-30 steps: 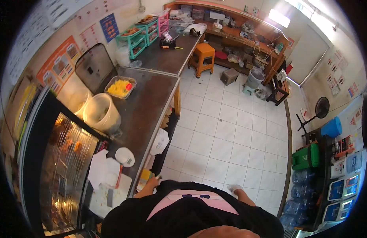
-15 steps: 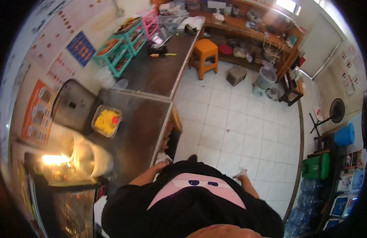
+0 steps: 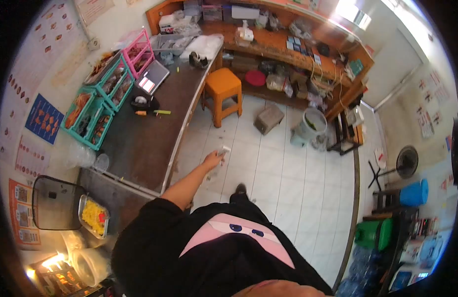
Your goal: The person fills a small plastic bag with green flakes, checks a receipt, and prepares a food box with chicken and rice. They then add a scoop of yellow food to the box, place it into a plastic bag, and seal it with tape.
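Observation:
My left hand (image 3: 214, 159) reaches forward over the tiled floor, to the right of the dark counter's edge. Its fingers are closed around a small whitish object (image 3: 225, 150), whose kind I cannot make out. My right hand is out of view, below or behind my black shirt. A square container of yellow food (image 3: 94, 217) with a red spot on it sits on the counter (image 3: 155, 129) at left, beside a dark-rimmed lid (image 3: 57, 205).
Green baskets (image 3: 88, 119) and a tablet-like device (image 3: 153, 77) stand along the counter. Ahead are an orange stool (image 3: 223, 85), a grey block (image 3: 269, 119) and a bucket (image 3: 309, 127). A fan (image 3: 407, 162), a green bin (image 3: 375, 234) and water bottles (image 3: 362, 265) line the right side.
I have moved forward along the counter, so the stool and baskets appear nearer. My left hand has swung out ahead with the whitish object. My right hand has left the view.

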{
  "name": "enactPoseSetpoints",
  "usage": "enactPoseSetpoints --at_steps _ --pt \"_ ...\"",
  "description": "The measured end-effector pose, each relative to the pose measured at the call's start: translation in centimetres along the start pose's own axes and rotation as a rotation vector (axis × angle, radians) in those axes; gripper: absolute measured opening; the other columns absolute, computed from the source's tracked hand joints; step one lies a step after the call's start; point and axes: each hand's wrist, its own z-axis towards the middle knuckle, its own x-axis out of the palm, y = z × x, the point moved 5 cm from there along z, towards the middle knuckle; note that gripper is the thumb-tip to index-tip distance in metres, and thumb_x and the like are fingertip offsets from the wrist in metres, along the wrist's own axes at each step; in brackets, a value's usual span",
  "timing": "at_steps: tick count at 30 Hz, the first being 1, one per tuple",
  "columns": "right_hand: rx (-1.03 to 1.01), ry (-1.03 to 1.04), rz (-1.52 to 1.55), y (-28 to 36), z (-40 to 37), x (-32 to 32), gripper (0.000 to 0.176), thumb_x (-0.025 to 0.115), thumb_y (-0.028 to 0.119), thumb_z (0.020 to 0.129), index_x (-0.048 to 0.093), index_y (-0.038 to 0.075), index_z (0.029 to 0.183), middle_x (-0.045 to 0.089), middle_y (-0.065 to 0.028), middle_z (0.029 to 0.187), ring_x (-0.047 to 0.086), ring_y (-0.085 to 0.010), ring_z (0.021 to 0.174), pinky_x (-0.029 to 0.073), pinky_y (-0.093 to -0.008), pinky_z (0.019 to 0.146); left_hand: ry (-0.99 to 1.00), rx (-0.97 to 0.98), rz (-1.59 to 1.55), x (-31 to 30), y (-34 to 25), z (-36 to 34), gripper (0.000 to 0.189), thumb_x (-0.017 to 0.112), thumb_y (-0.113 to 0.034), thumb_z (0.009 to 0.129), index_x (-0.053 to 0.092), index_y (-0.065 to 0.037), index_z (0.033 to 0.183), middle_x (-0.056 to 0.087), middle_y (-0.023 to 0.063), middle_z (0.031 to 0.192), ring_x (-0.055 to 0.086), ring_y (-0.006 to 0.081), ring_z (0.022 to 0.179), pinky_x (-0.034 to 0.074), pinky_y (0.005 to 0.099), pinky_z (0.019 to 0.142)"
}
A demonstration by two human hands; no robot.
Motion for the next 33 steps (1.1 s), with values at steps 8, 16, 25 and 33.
enactPoseSetpoints --at_steps 8,16,25,33 --pt "-0.158 -0.413 0.060 17.0 20.2 -31.3 0.047 0.064 0.041 0.089 0.065 0.003 0.117 0.069 -0.0116 0.105 0.065 -0.0261 0.097 0.053 -0.0426 0.081 0.042 -0.143 -0.142 -5.5 -2.0 10.3 0.049 0.051 -0.049 0.100 0.067 -0.004 0.110 0.071 0.0081 0.082 0.066 0.0179 0.064 0.055 0.0358 0.063" --pt "-0.603 -0.546 0.725 43.5 24.4 -51.0 0.019 0.065 0.025 0.091 0.067 0.008 0.097 0.063 -0.0042 0.074 0.055 -0.0144 0.059 0.043 -0.0332 0.051 -0.209 0.096 0.026 -22.0 -15.1 30.7 0.041 0.051 -0.037 0.102 0.066 0.000 0.112 0.072 0.0145 0.092 0.069 0.0271 0.085 0.053 0.0409 0.080" --pt "-0.071 -0.046 0.876 47.2 19.3 -33.1 0.037 0.062 0.046 0.095 0.067 0.011 0.106 0.062 -0.0001 0.077 0.057 -0.0115 0.064 0.044 -0.0299 0.052 0.172 0.129 0.537 -44.7 -28.9 51.7 0.065 0.081 -0.046 0.071 0.068 0.001 0.115 0.071 0.0187 0.111 0.069 0.0312 0.094 0.054 0.0398 0.084" --pt "0.117 -0.043 1.065 53.6 19.3 -32.3 0.039 0.062 0.047 0.095 0.068 0.010 0.105 0.062 -0.0002 0.079 0.058 -0.0120 0.063 0.044 -0.0292 0.051 0.467 -0.198 1.079 -46.2 -9.9 47.2 0.043 0.077 -0.034 0.072 0.072 -0.015 0.110 0.071 0.0140 0.109 0.067 0.0354 0.100 0.053 0.0465 0.085"
